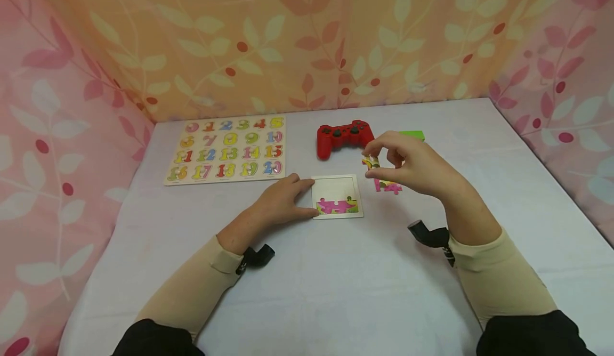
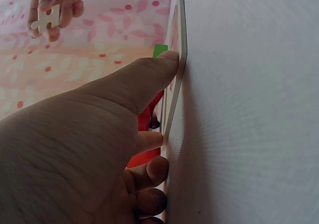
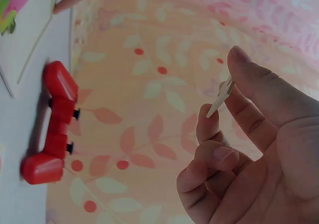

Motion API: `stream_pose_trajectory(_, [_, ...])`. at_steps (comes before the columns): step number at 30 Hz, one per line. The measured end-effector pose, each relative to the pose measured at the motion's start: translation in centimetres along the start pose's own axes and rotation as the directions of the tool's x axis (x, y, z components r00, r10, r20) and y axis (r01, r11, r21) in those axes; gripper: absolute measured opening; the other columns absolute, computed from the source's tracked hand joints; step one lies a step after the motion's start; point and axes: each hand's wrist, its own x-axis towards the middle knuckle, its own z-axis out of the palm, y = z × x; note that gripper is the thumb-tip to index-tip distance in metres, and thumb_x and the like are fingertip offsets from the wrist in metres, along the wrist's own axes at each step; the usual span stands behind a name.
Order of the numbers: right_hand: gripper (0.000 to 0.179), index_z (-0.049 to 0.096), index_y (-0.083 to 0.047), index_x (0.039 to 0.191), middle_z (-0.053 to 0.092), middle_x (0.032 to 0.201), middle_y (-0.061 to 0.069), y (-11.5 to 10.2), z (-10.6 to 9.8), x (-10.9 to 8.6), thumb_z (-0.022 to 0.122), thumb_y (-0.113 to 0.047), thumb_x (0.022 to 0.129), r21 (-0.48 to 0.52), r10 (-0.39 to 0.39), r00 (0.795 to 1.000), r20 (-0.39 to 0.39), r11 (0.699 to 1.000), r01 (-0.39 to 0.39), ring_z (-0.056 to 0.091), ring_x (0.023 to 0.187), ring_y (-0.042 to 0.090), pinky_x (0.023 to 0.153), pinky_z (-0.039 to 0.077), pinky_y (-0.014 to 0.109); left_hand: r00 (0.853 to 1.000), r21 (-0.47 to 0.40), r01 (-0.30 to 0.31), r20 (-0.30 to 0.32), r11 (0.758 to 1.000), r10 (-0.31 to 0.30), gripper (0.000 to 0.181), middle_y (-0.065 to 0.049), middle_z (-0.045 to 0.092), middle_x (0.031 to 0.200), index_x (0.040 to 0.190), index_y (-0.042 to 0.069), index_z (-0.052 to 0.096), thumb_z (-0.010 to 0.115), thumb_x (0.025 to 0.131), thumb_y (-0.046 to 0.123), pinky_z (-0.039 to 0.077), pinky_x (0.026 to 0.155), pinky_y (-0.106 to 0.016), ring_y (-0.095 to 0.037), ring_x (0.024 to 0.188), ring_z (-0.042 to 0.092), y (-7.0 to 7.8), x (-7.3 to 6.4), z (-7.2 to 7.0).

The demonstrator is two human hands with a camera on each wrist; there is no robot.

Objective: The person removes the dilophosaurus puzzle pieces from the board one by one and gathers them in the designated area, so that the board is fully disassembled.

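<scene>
My left hand [image 1: 283,199] rests at the left side of a small white puzzle tray [image 1: 338,179]. Its thumb and index finger are extended, touching the tray near its corners. Joined pink and green jigsaw pieces [image 1: 337,205] fill the tray's near part; the far part shows bare board. To the right, my right hand [image 1: 414,164] is raised, pinching a jigsaw piece [image 3: 219,99] between thumb and fingers. In the left wrist view the pale back of that piece [image 2: 48,19] shows. Below the right hand lie loose pink puzzle pieces [image 1: 388,186], partly hidden by it.
A red game controller [image 1: 342,137] lies behind the tray. At the back left is a wooden number board [image 1: 225,150]. A green object [image 1: 413,134] shows partly behind the right hand. Floral curtains [image 1: 307,41] stand around the white-covered table [image 1: 307,286].
</scene>
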Motion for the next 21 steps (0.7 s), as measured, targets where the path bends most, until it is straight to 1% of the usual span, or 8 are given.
stream_pose_trajectory(2, [0.034, 0.072, -0.017, 0.112, 0.066, 0.101, -0.008, -0.3, -0.5, -0.3, 0.089, -0.015, 0.082, -0.013, -0.024, 0.999, -0.026, 1.000, 0.024, 0.049, 0.073, 0.019, 0.062, 0.039, 0.026, 1.000, 0.000, 0.001, 0.000, 1.000, -0.001, 0.082, 0.000, 0.053, 0.106, 0.151, 0.015, 0.052, 0.078, 0.085, 0.056, 0.045, 0.074, -0.031, -0.016, 0.089, 0.051, 0.0, 0.0, 0.0])
stream_pose_trajectory(7, [0.036, 0.075, -0.016, 0.111, 0.062, 0.096, -0.007, -0.3, -1.7, -0.9, 0.090, -0.009, 0.079, -0.048, -0.077, 0.995, -0.067, 0.996, 0.074, 0.048, 0.071, 0.016, 0.063, 0.039, 0.026, 1.000, -0.001, 0.007, -0.001, 1.000, -0.007, 0.082, 0.000, 0.054, 0.108, 0.151, 0.015, 0.052, 0.078, 0.085, 0.056, 0.045, 0.075, -0.031, -0.016, 0.090, 0.051, 0.1, 0.0, 0.1])
stream_pose_trajectory(11, [0.038, 0.075, -0.014, 0.110, 0.061, 0.095, -0.007, 0.1, -2.4, -1.4, 0.090, -0.005, 0.077, -0.062, -0.092, 0.992, -0.087, 0.994, 0.087, 0.046, 0.070, 0.014, 0.063, 0.038, 0.025, 1.000, -0.003, 0.011, 0.001, 1.000, -0.011, 0.082, 0.000, 0.054, 0.109, 0.152, 0.016, 0.052, 0.078, 0.085, 0.056, 0.046, 0.076, -0.031, -0.016, 0.091, 0.051, 0.1, -0.1, 0.1])
stream_pose_trajectory(17, [0.039, 0.077, -0.014, 0.108, 0.065, 0.099, -0.005, 1.1, -3.6, -2.3, 0.090, 0.000, 0.074, -0.074, -0.065, 0.991, -0.118, 0.996, 0.057, 0.044, 0.070, 0.014, 0.062, 0.036, 0.025, 1.000, -0.007, 0.005, 0.000, 1.000, -0.005, 0.082, 0.000, 0.054, 0.111, 0.152, 0.016, 0.051, 0.078, 0.086, 0.056, 0.046, 0.077, -0.032, -0.016, 0.092, 0.051, 0.1, -0.1, 0.1])
stream_pose_trajectory(21, [0.040, 0.077, -0.014, 0.108, 0.064, 0.096, -0.003, 2.2, -4.2, -2.8, 0.090, 0.001, 0.073, -0.076, -0.019, 0.991, -0.132, 0.997, 0.009, 0.044, 0.069, 0.013, 0.062, 0.035, 0.024, 1.000, -0.001, 0.008, -0.004, 1.000, -0.008, 0.083, -0.001, 0.055, 0.111, 0.152, 0.015, 0.051, 0.078, 0.085, 0.056, 0.046, 0.078, -0.032, -0.017, 0.091, 0.052, 0.0, -0.1, 0.0])
